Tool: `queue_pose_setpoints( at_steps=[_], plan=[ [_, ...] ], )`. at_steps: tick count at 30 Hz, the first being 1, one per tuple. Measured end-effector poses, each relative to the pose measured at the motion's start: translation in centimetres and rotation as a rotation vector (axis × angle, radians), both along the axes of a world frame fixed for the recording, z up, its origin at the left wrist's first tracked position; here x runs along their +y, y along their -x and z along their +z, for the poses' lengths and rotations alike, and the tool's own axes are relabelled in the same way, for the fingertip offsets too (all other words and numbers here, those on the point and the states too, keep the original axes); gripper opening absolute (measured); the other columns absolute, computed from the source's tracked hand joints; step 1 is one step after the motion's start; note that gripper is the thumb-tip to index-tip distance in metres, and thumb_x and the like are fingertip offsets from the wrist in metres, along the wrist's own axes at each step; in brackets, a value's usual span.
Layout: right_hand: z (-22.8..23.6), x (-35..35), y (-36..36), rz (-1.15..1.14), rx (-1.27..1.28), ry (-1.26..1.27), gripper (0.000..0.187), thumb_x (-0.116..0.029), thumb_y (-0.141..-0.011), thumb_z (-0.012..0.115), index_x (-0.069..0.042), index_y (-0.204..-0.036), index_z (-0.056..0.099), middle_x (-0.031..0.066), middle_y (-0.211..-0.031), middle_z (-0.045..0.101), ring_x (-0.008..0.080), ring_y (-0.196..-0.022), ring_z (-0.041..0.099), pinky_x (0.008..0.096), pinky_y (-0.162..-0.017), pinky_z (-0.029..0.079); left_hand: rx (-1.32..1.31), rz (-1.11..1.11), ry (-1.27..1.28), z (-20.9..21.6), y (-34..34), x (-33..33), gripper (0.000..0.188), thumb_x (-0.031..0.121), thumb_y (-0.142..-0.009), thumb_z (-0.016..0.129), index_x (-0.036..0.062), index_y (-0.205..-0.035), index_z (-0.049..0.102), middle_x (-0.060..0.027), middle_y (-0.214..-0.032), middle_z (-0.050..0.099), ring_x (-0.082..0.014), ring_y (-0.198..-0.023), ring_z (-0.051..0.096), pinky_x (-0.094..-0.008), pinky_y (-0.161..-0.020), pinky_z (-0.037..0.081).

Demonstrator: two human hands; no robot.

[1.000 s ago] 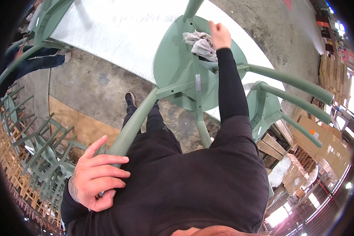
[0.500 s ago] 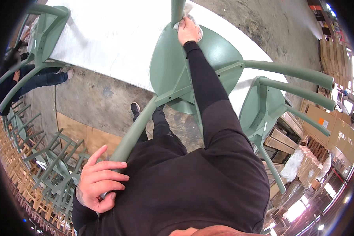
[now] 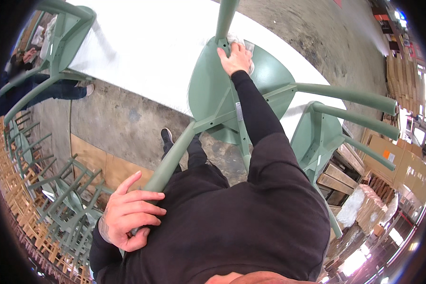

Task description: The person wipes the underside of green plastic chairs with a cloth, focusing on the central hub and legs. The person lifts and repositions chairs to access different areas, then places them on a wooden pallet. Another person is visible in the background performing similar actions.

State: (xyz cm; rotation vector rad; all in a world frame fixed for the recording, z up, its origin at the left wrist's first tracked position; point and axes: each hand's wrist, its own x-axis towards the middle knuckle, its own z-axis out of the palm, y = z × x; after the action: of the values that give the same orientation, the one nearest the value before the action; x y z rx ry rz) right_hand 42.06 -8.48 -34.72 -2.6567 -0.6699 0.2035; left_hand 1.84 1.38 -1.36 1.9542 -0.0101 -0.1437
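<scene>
An upside-down green chair point(image 3: 210, 78) rests with its seat on the white tabletop point(image 3: 142, 57), legs angled upward and outward. My right hand point(image 3: 237, 59) stretches to the far side, fingers pressing a white cloth point(image 3: 249, 49) onto the seat's underside beside the base of the far leg. Most of the cloth is under the hand. Close to my body, my left hand point(image 3: 132, 212) curls loosely over the end of the near-left chair leg point(image 3: 171, 158), its index finger lifted. Part of that leg is hidden behind the fingers.
Another upturned green chair point(image 3: 319, 135) stands close on the right. At the far left, a person's hand point(image 3: 29, 54) is near a third green chair point(image 3: 71, 42). Many chair frames point(image 3: 66, 194) crowd the lower left floor. Cardboard boxes point(image 3: 393, 156) and wooden planks point(image 3: 336, 177) are at right.
My right hand has slid with the cloth a little toward me from the far leg's base, its fingers flatter. The view has shifted slightly. My left hand stays on the near-left leg.
</scene>
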Motion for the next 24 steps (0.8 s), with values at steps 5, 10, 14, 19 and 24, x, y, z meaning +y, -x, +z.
queue_pose_setpoints(
  at_steps=[5,10,14,19,24],
  plan=[
    [4.4,-5.0,0.8,0.315,0.219,0.012,0.053,-0.053,-0.092,0.063,-0.01,-0.123,0.066,0.021,-0.102,0.069,0.0388,-0.104,0.067,0.0493,-0.093,0.053,-0.069,-0.017,0.053,-0.7,0.5,0.1,0.025,0.013,-0.06,0.058,0.0103,-0.081,0.072,-0.0055,-0.091,0.077,-0.0336,-0.108,0.073,-0.0664,-0.12,0.023],
    [6.4,-0.2,1.8,0.713,-0.254,-0.265,0.042,-0.037,-0.086,0.076,-0.014,-0.119,0.066,0.0116,-0.117,0.065,0.0325,-0.111,0.062,0.0456,-0.096,0.05,-0.072,-0.048,0.016,-0.5,0.7,0.2,0.024,0.014,-0.063,0.058,0.0098,-0.083,0.072,-0.0058,-0.093,0.076,-0.0338,-0.108,0.073,-0.0671,-0.119,0.024],
    [2.4,4.2,4.1,0.833,-0.536,0.524,0.038,-0.031,-0.089,0.069,-0.018,-0.124,0.065,0.0078,-0.138,0.059,0.0355,-0.126,0.053,0.0505,-0.111,0.037,-0.031,0.019,-0.025,-0.1,0.9,-0.1,0.026,0.018,-0.063,0.058,0.0093,-0.083,0.071,-0.0069,-0.093,0.076,-0.0346,-0.107,0.073,-0.0664,-0.119,0.025],
    [0.0,-1.0,14.4,0.705,0.051,0.367,0.046,-0.03,-0.082,0.075,-0.015,-0.124,0.064,0.0129,-0.132,0.054,0.0444,-0.122,0.05,0.0561,-0.097,0.05,-0.06,0.032,-0.039,-0.2,1.2,-0.3,0.026,0.015,-0.061,0.059,0.0096,-0.083,0.071,-0.0066,-0.097,0.076,-0.0332,-0.11,0.071,-0.0654,-0.12,0.025],
    [0.9,-0.1,12.4,1.072,0.333,0.412,0.039,-0.034,-0.078,0.08,-0.014,-0.111,0.077,0.0197,-0.116,0.065,0.0401,-0.112,0.063,0.0492,-0.101,0.052,-0.101,-0.066,-0.07,-0.4,1.3,0.3,0.026,0.012,-0.065,0.066,0.011,-0.09,0.07,-0.0037,-0.103,0.073,-0.029,-0.115,0.068,-0.0646,-0.119,0.029]
  ],
)
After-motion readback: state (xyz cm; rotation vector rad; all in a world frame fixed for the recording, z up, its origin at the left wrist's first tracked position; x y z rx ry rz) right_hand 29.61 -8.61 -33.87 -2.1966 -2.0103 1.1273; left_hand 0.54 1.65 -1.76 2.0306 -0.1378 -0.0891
